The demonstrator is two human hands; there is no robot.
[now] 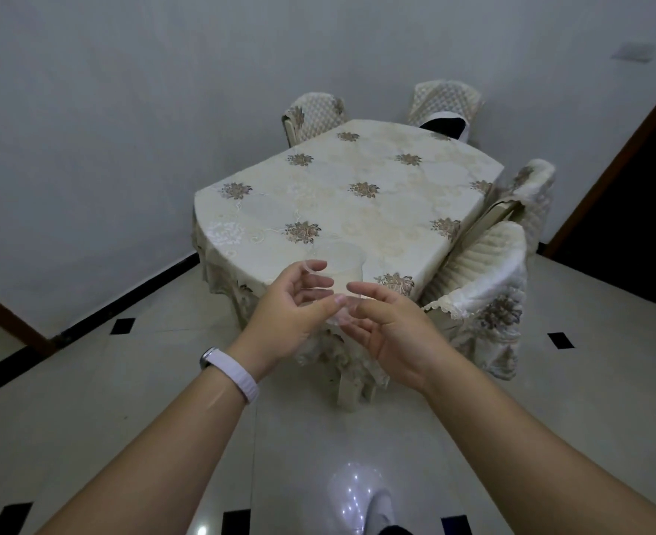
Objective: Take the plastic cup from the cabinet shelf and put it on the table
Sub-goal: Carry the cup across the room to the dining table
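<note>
A clear plastic cup [341, 276] is held between both my hands, in the air just before the near end of the table [349, 195]. My left hand [293, 314], with a pale watch band on the wrist, curls round the cup's left side. My right hand [390, 330] cups its right side, fingers bent toward it. The cup is almost see-through; its rim shows faintly above my fingers. The table wears a cream cloth with brown flower motifs, and its top is bare.
Covered chairs stand at the table: two at the far end [314, 113] [446, 102] and two on the right [484, 287] [527, 195]. A white wall runs along the left. Glossy tiled floor [125, 380] lies between me and the table. A dark doorway [635, 195] opens at right.
</note>
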